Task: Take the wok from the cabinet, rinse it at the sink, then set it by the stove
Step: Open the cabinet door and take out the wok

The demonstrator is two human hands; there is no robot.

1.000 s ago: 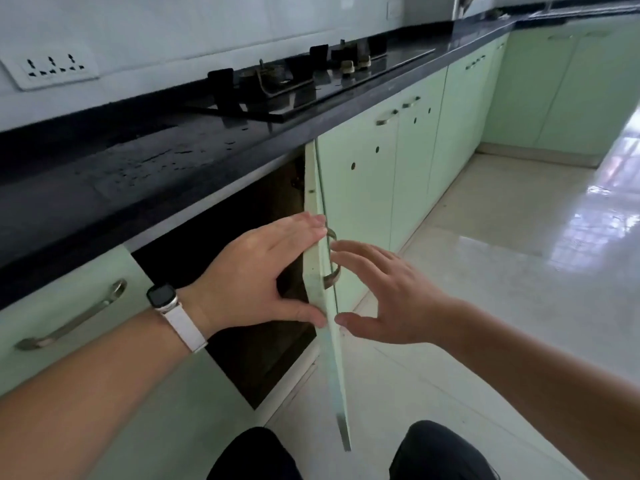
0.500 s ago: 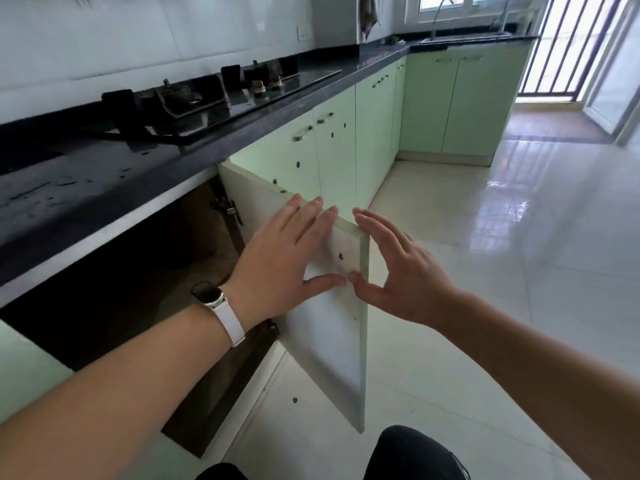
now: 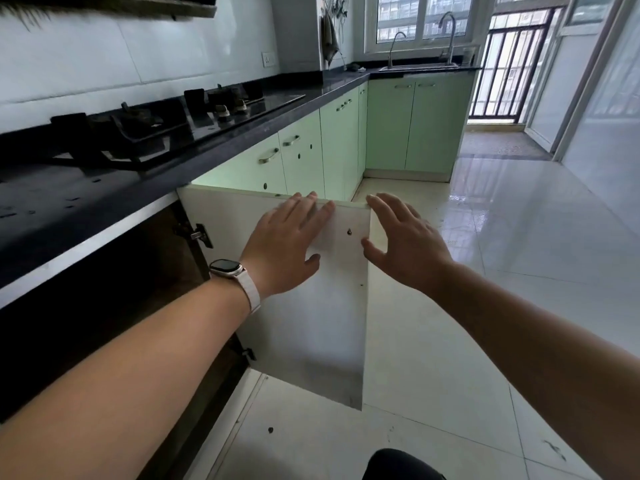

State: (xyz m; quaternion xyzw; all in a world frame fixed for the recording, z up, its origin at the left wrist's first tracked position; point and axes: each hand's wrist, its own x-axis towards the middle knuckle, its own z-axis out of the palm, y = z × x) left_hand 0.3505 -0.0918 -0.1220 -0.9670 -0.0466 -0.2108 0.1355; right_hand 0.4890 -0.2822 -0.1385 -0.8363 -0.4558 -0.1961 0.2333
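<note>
Far left of the frame, the cabinet (image 3: 114,306) stands open under the dark countertop (image 3: 86,195), and its inside is black shadow. I can't make out the wok in there. Above it, upper left, sits the stove (image 3: 156,133) on the counter.

My left arm comes in from the lower left corner and runs up toward the centre, with the watch (image 3: 227,268) on the wrist. My left hand (image 3: 280,251) lies flat, palm down, on the white inner face of the door (image 3: 311,323). The fingers (image 3: 304,209) are straight and nearly side by side, their tips at the door's top edge, and the thumb is splayed off to the right. It's pressing, not gripping.

The door itself swings out across the centre, hinge (image 3: 201,233) on its left side.

Just right of the door's free edge is my right hand (image 3: 405,244), its forearm coming in from the lower right. The fingers are spread apart and lightly bent, holding nothing. The thumb points at the door's edge, and I can't tell if it touches.

Far up at the top right, under the window, is the sink (image 3: 419,67), well apart from both hands.
</note>
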